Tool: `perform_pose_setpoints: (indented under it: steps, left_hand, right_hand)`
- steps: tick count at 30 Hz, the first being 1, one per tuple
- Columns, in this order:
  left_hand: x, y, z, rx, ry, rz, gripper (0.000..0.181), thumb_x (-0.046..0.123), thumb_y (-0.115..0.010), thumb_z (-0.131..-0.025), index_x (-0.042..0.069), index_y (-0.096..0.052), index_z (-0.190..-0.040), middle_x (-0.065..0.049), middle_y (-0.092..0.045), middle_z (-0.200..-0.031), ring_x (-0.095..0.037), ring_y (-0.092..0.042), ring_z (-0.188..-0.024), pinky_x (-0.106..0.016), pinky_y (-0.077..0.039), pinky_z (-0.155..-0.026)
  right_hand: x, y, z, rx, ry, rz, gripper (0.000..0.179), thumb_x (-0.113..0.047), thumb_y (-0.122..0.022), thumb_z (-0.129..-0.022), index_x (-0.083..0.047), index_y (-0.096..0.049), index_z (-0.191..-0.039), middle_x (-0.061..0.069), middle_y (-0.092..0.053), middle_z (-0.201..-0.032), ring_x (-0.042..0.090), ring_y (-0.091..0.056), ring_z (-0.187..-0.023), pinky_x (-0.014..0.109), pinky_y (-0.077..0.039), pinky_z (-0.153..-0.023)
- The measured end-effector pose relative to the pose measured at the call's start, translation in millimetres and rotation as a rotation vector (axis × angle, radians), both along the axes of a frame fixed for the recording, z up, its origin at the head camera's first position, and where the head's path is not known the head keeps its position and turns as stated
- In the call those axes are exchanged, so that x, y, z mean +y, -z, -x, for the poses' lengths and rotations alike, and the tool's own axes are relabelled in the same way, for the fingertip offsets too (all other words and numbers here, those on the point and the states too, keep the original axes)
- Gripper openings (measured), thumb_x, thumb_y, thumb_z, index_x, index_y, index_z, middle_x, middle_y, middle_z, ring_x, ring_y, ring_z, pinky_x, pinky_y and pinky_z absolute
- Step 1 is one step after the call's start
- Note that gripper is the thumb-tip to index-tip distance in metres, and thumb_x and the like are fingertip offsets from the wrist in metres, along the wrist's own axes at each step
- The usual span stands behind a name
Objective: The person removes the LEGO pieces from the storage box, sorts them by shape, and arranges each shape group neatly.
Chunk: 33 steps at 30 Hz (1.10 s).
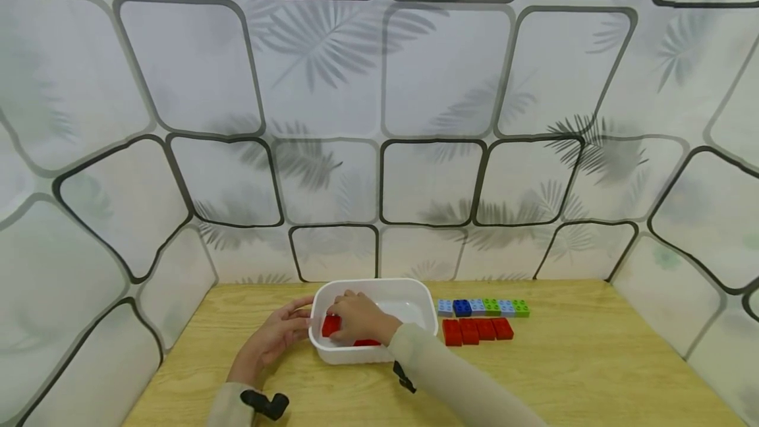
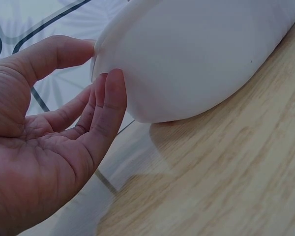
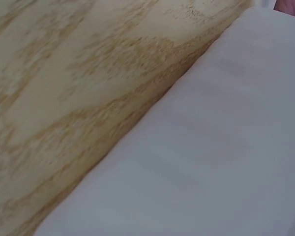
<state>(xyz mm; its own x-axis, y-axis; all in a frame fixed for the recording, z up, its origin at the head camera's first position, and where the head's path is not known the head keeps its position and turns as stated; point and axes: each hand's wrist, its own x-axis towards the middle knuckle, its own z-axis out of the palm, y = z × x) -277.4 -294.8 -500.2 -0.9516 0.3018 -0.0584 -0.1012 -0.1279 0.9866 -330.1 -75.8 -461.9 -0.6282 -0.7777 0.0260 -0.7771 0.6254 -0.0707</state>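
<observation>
A white plastic bin (image 1: pixel 373 356) stands on the table with red toy bricks inside. My left hand (image 1: pixel 275 335) is at its left end; in the left wrist view the thumb reaches the rim and the loosely bent fingers (image 2: pixel 115 93) touch the outer wall. Reaching into the bin, my right hand (image 1: pixel 362 318) has thumb and fingers about a red brick (image 1: pixel 331 325) near the left wall. Another red brick (image 1: pixel 366 342) shows partly below that hand. Only the bin's outer side (image 3: pixel 201 147) fills the right wrist view, and the right hand is hidden there.
Right of the bin, a row of light blue, dark blue and green bricks (image 1: pixel 483 308) lies on the wooden table (image 1: pixel 593 361). Several red bricks (image 1: pixel 477 331) line up in front of it. A patterned curtain (image 1: pixel 427 183) rises behind and at both sides.
</observation>
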Motion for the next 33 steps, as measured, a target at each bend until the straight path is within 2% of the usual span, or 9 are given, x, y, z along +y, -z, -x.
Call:
perform_pose_setpoints:
  steps: [10,17,25,28,33]
  left_hand:
    - [2.0,-3.5,-1.0,0.018,0.018,-0.018,0.062,0.002,-0.055,-0.102,-0.005,-0.026,-0.156,0.002,-0.064,-0.121,-0.012,-0.066,-0.110,-0.029,-0.058,-0.094]
    - [2.3,-3.7,-1.4,0.015,0.017,-0.012,0.062,0.002,-0.055,-0.102,-0.005,-0.026,-0.156,0.001,-0.063,-0.121,-0.012,-0.065,-0.110,-0.029,-0.058,-0.095]
    - [1.3,-3.0,-1.4,0.024,0.027,-0.015,0.063,0.002,-0.054,-0.102,-0.007,-0.023,-0.157,0.001,-0.064,-0.121,-0.012,-0.066,-0.110,-0.029,-0.058,-0.094]
    - [0.7,-2.3,-1.6,0.036,0.034,-0.017,0.063,0.002,-0.053,-0.103,-0.007,-0.023,-0.157,0.001,-0.063,-0.121,-0.012,-0.066,-0.110,-0.029,-0.058,-0.093]
    - [0.4,-1.1,-0.2,0.016,0.011,-0.002,0.062,0.003,-0.055,-0.103,-0.005,-0.025,-0.157,0.002,-0.063,-0.120,-0.011,-0.065,-0.109,-0.029,-0.058,-0.094]
  right_hand:
    - [5.4,-2.4,1.2,0.006,-0.018,0.007,0.041,-0.038,-0.082,-0.083,-0.023,-0.074,-0.120,-0.008,-0.069,-0.109,0.009,-0.054,-0.098,0.024,-0.045,-0.081]
    - [6.4,0.2,3.4,0.004,-0.031,0.025,0.039,-0.037,-0.082,-0.082,-0.022,-0.074,-0.118,-0.009,-0.067,-0.101,0.007,-0.051,-0.091,0.021,-0.040,-0.074]
    - [6.4,1.8,4.7,0.001,-0.040,0.036,0.038,-0.035,-0.082,-0.083,-0.021,-0.074,-0.118,-0.009,-0.066,-0.100,0.006,-0.051,-0.093,0.022,-0.042,-0.076]
    - [7.3,-0.6,4.3,-0.003,-0.039,0.039,0.038,-0.034,-0.082,-0.083,-0.021,-0.074,-0.118,-0.009,-0.066,-0.101,0.006,-0.051,-0.093,0.022,-0.041,-0.076]
    - [11.2,-7.9,3.8,0.020,-0.047,0.031,0.040,-0.037,-0.082,-0.085,-0.022,-0.073,-0.120,-0.009,-0.068,-0.104,0.007,-0.053,-0.095,0.022,-0.042,-0.078]
